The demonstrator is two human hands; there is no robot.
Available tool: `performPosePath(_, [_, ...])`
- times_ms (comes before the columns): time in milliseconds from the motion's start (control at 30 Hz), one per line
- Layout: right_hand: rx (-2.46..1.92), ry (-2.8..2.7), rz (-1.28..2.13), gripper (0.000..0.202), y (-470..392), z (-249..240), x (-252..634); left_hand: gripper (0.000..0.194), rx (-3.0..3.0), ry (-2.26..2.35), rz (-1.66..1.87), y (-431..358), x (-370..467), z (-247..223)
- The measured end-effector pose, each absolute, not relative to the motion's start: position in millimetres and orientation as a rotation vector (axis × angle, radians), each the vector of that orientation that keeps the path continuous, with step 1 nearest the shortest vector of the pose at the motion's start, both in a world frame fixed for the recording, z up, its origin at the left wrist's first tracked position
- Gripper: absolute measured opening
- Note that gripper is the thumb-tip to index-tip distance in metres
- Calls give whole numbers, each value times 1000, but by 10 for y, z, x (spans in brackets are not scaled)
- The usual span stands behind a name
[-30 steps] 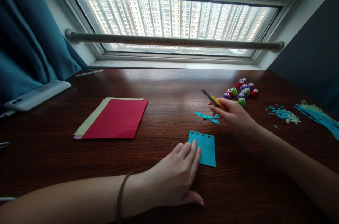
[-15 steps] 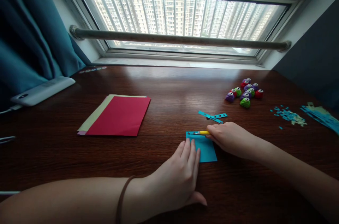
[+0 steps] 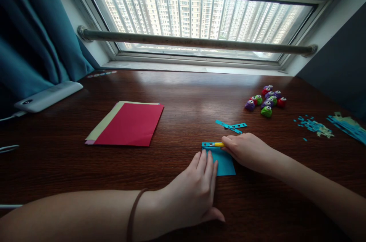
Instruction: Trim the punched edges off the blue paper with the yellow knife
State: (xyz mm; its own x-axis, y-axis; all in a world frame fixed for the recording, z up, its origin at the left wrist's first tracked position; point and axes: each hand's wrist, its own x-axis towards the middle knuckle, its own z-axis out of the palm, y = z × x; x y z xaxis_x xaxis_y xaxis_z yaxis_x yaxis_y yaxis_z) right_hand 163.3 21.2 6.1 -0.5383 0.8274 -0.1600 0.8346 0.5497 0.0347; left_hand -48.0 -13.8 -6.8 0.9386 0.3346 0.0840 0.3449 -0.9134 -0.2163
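Note:
My left hand (image 3: 197, 188) lies flat on a small sheet of light blue paper (image 3: 225, 163), fingers stretched out and covering its left part. In my right hand (image 3: 243, 148) is a yellow craft knife (image 3: 219, 144), held nearly level with its pointed metal blade to the left. The blade meets the paper near its far edge, just below a narrow strip punched with small shapes. Beyond the right hand, punched blue strips (image 3: 233, 126) lie crossed on the wooden desk (image 3: 177, 89).
Red paper (image 3: 128, 125) tops a stack at left. Several small coloured craft punches (image 3: 266, 111) stand at back right, near punched-out bits (image 3: 316, 125) and more paper strips (image 3: 347, 125). A white phone-like device (image 3: 51, 95) with a cable rests by the curtain (image 3: 45, 36).
The knife tip has moved slightly left along the paper's far strip, and a cut line shows more plainly at its left end. My left hand stays pressed on the sheet.

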Motion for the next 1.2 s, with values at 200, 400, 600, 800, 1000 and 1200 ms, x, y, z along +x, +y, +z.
performPosePath(200, [1425, 2611, -79, 10, 198, 68, 1617, 83, -2919, -536, -23, -137, -476, -25])
performPosePath(400, [1405, 2597, -133, 11, 201, 101, 1608, 80, -2988, -559, 46, -114, -467, 31])
performPosePath(600, [1318, 2591, -125, 11, 235, 105, 1629, 78, -2990, -553, 53, -97, -459, 34])
performPosePath(800, [1304, 2619, -144, 11, 245, 106, 1686, 78, -3023, -575, 66, -106, -468, 8])
performPosePath(1000, [1324, 2568, -139, 10, 208, 127, 1832, 78, -3026, -586, 67, -106, -469, 12])
performPosePath(1200, [1360, 2475, -114, 11, 143, 184, 2038, 78, -3015, -600, 60, -113, -468, -6])
